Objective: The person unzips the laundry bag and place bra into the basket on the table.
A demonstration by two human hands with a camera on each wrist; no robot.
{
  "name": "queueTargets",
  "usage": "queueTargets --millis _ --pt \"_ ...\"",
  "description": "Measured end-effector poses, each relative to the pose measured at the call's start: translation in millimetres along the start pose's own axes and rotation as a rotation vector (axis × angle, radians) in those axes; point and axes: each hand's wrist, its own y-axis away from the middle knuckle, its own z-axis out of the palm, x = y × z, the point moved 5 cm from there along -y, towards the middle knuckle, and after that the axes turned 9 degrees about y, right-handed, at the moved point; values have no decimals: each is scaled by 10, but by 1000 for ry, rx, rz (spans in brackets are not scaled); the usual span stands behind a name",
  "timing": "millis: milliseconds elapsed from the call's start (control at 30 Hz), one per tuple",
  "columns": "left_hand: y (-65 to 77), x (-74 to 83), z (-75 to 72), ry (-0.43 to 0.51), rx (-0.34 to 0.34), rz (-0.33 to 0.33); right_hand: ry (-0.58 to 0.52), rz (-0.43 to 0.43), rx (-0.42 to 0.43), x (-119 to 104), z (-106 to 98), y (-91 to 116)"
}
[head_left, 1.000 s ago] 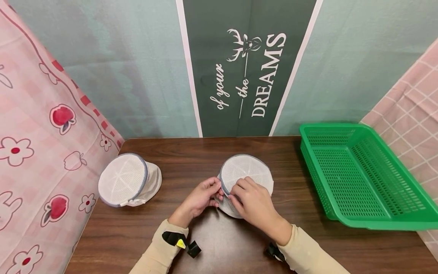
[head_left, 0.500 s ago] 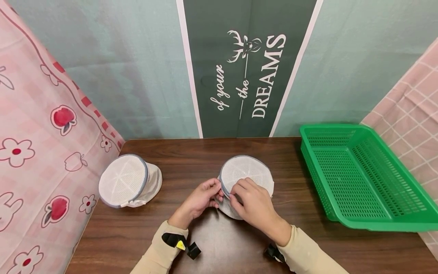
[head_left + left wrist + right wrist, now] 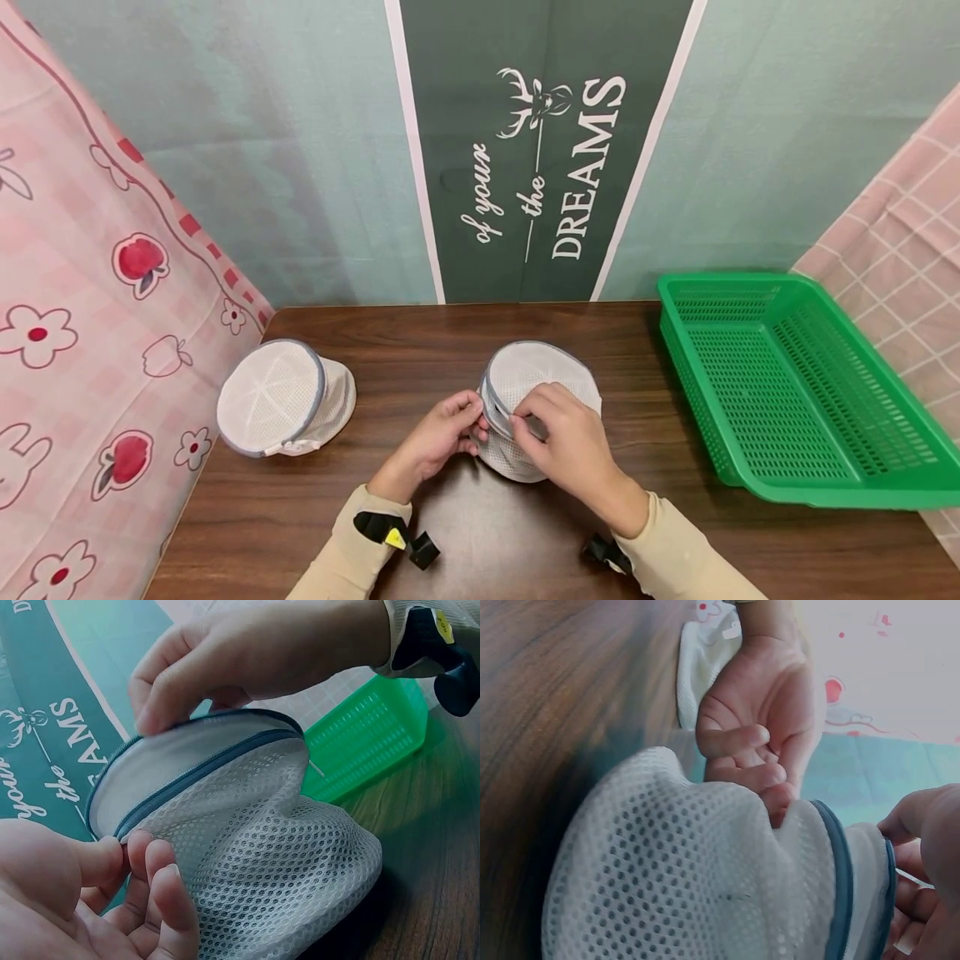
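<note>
A white mesh laundry bag with a blue-grey zipper rim stands mid-table. My left hand pinches the rim at its left side, thumb against fingers. With thumb and fingers, my right hand pinches the lid's near edge. In the left wrist view, a slit shows between two zipper bands on the bag, with the right hand over the upper one. From the right wrist, the bag's mesh side looks slack and dented. A second, similar mesh bag stands at the left, untouched.
A green perforated plastic basket stands at the right side of the brown wooden table. Green printed cloth hangs behind, and pink patterned cloths hang at both sides. Each wrist bears a black camera strap.
My right hand has shifted slightly right and lifted the lid's near edge, so a narrow gap now shows along the zipper. The left hand stays at the rim.
</note>
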Motion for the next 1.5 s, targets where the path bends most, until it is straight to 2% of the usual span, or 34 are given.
queueTargets --millis 233,400,900,1067,1500 --pt "27 25 10 4 0 10 -60 92 -11 69 -128 -43" --pt "38 39 3 8 1 16 -74 109 18 104 -192 -60" --pt "51 67 -28 24 -10 30 -228 169 161 224 -454 -124" --pt "57 79 -38 29 -9 32 -280 216 180 284 -520 -124" --pt "112 121 -107 28 0 45 -400 324 325 468 -693 -42"
